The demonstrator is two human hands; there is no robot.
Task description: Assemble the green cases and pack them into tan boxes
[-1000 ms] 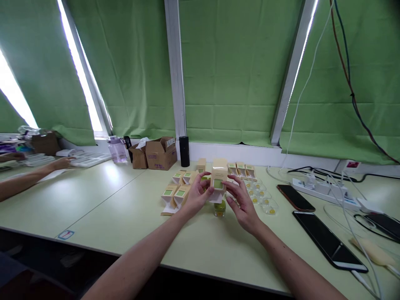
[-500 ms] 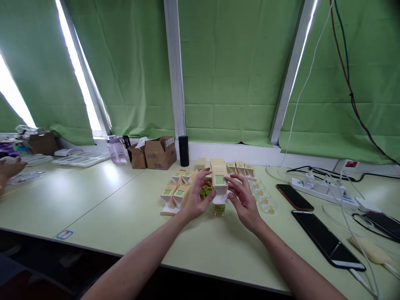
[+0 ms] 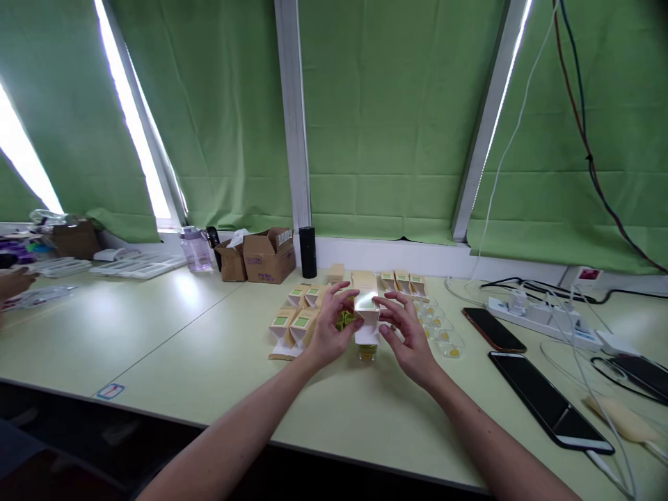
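In front of me, my left hand [image 3: 334, 328] and my right hand [image 3: 410, 339] pinch a small cardboard box [image 3: 368, 319] from its two sides. The box is beige with a window on its face and a pale flap at its lower end. Just below it, a small clear jar [image 3: 367, 353] with greenish-yellow contents stands on the table, its upper part hidden by the flap. Behind my left fingers, several green pieces [image 3: 343, 320] show only in part. Similar window boxes [image 3: 303, 323] stand to the left of my left hand.
More boxes [image 3: 401, 281] line the back, beside clear plastic cups [image 3: 449, 343] with yellow spots. Phones [image 3: 550, 400] and a power strip [image 3: 543, 321] with tangled cables lie to the right. Cardboard cartons [image 3: 269, 256] and a black cylinder [image 3: 307, 252] stand behind. Another person's hand [image 3: 15, 282] is far left.
The held box has tilted, and its window now catches glare. Its flap sits slightly lower, covering more of the jar. The other person's hand has shifted left.
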